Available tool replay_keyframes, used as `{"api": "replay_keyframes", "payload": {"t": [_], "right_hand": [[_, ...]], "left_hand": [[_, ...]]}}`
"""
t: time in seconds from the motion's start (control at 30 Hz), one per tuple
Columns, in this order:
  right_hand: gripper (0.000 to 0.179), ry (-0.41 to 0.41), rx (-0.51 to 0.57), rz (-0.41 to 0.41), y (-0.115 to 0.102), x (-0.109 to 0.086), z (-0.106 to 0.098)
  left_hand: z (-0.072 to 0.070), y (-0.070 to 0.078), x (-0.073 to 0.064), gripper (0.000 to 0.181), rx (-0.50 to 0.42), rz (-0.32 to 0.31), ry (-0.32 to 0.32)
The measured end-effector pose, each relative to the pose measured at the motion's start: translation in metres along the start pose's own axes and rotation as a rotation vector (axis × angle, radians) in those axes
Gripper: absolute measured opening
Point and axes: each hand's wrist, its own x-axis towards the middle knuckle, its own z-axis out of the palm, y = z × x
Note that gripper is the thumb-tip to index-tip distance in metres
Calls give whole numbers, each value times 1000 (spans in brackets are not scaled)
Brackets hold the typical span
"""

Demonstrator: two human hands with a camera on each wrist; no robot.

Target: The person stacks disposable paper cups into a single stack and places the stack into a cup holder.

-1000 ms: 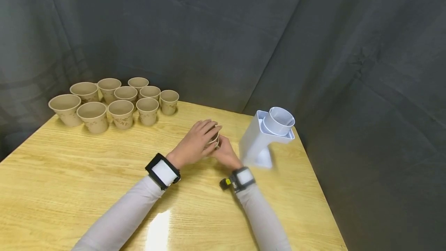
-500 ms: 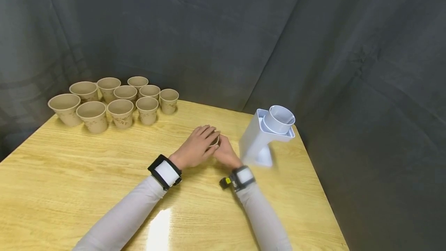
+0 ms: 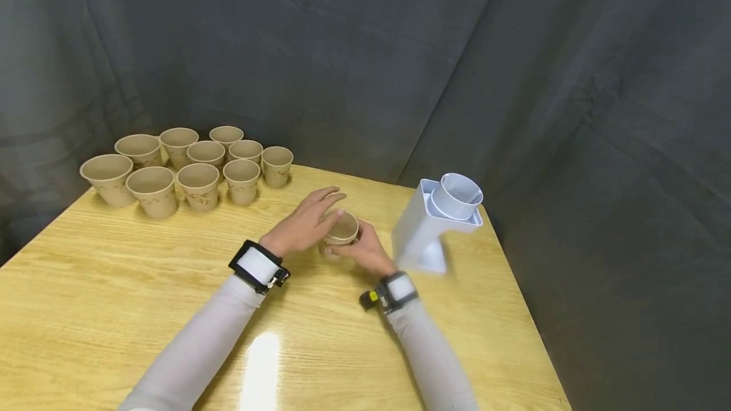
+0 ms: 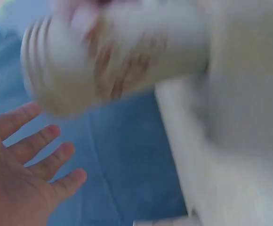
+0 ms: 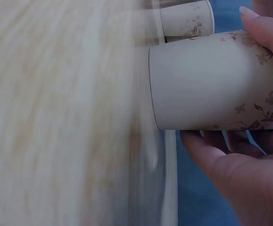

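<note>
Near the middle of the table a small stack of beige paper cups (image 3: 344,228) stands upright, several rims showing at its top in the left wrist view. My right hand (image 3: 368,249) grips the stack from the right, thumb on one side and fingers on the other, as the right wrist view shows with the brown-flowered cup wall (image 5: 197,87). To the left of the stack is my left hand (image 3: 302,224), fingers spread and straight. In the left wrist view the left hand (image 4: 28,165) holds nothing and its fingers are apart from the blurred cups (image 4: 122,66).
Several beige cups of graded sizes (image 3: 198,186) stand upright in rows at the back left. A white plastic stand (image 3: 414,227) with a round tube (image 3: 457,197) on top is right of my right hand. Dark curtains (image 3: 320,68) hang behind the wooden table (image 3: 320,347).
My left hand, which lay over the cup stack, has lifted off to the left and spread its fingers, uncovering the cups' top. The right hand stays in place, holding the stack.
</note>
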Motion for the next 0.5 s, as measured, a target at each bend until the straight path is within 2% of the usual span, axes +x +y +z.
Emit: {"api": "replay_keyframes", "payload": {"t": [0.13,0.3,0.4,0.5], "right_hand": [[64,26,-19,11,3,0,2],[66,24,-10,48,1,-2,5],[67,28,-6,47,0,-2,5],[67,29,-6,34,1,-1,3]], "left_hand": [[-23,-16,2,48,40,-3,133],[-46,-40,-3,33,55,37,346],[-57,-54,-7,30,77,10,445],[-65,-65,-11,31,103,-43,497]]}}
